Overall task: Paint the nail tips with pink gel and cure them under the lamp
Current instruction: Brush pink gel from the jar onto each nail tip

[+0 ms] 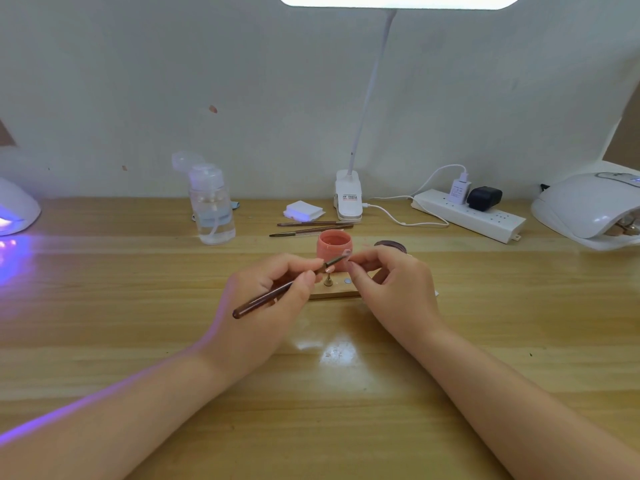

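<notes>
Presently the left hand (273,289) grips a brown-handled brush (287,289) pen-fashion, fingers curled round the shaft, bristle end angled up and to the right. The right hand (388,278) pinches a small pale nail tip (347,252) between thumb and forefinger; the brush end meets that tip. Both sit just in front of the open pink gel jar (334,247), taken as reference. A small wooden holder block (334,293) lies in front of the jar, below the hands, with a little metal stand (328,280) upright on it. A dark lid (390,244) lies just right of the jar. Two spare brushes (311,227) lie just behind the jar, with a white pad stack (303,210) and a clip lamp base (348,199) beyond them. A clear pump bottle (212,206) stands behind and left. One curing lamp (588,209) sits far right, another lamp (15,209), glowing violet, far left. A power strip (467,216) lies behind and right, all on the wooden table (138,306).
</notes>
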`<state>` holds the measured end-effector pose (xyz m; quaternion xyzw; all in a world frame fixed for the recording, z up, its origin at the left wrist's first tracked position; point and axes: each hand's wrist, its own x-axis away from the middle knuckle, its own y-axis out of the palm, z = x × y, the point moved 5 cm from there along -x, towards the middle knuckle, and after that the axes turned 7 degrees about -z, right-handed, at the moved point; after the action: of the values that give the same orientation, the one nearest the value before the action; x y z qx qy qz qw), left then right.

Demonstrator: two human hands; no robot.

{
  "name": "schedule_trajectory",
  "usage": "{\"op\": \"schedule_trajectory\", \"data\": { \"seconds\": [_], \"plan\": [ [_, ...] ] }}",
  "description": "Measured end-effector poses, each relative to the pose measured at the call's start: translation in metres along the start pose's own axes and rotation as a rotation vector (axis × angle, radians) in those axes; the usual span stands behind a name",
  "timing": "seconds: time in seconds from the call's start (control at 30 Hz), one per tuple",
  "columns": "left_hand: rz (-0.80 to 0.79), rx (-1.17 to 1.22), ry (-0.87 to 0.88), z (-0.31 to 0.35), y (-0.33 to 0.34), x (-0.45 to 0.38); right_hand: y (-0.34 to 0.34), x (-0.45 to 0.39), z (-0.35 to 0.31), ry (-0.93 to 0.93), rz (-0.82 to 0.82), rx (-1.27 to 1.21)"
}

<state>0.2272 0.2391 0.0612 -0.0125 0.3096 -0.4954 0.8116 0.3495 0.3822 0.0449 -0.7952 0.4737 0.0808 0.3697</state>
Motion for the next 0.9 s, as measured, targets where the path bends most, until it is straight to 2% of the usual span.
{"op": "schedule_trajectory", "data": {
  "seconds": [0.2,0.37,0.53,0.67,0.8,0.9],
  "plan": [
    [0.040,0.011,0.021,0.0012,-0.0026,0.0002,-0.0004,0.0000,0.0001,0.011,0.001,-0.020],
    [-0.026,0.017,0.005,-0.0016,-0.0001,0.0007,-0.0009,0.0001,-0.0004,0.012,0.003,-0.013],
    [0.018,0.077,0.011,-0.0041,-0.0016,-0.0010,0.0000,-0.0004,-0.0003,0.022,-0.012,-0.025],
    [-0.035,0.038,-0.014,-0.0061,0.0020,-0.0021,-0.0009,0.0005,-0.0017,0.012,-0.009,-0.010],
    [0.014,0.048,0.034,-0.0015,-0.0020,0.0001,-0.0005,0.0003,-0.0018,0.016,-0.007,-0.018],
    [0.019,0.068,-0.007,-0.0023,0.0013,-0.0011,-0.0007,0.0006,-0.0019,0.011,-0.008,-0.022]
  ]
}}
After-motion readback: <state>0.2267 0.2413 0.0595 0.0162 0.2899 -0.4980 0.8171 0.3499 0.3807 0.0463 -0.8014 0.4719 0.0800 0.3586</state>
